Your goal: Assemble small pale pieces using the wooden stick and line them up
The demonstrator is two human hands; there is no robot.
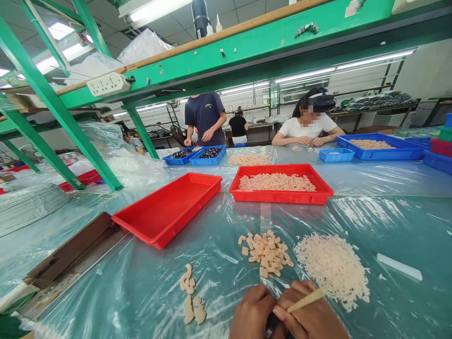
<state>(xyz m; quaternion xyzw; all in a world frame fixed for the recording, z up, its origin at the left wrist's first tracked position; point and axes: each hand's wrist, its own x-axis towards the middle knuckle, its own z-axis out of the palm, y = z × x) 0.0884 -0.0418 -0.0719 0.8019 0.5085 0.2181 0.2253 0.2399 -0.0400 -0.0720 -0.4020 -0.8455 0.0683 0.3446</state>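
Note:
At the near edge of the table, my left hand [252, 310] and my right hand [310, 313] meet with their fingers closed. A thin pale stick [306, 300], wooden-looking, is pinched in my right hand and slants up to the right. Whatever my left fingers hold is hidden; something dark shows between the hands. Just beyond them lies a heap of small beige pieces [270, 254]. To its right spreads a pile of thin whitish bits [334, 268]. Several curved beige pieces [189, 282] lie to the left of my hands.
An empty red tray [169, 207] and a red tray of beige pieces [282, 195] stand farther back. On the right lies a white stick [399, 266]. A green shelf frame [212, 61] crosses overhead. Other people are at the far side, near blue trays [384, 151].

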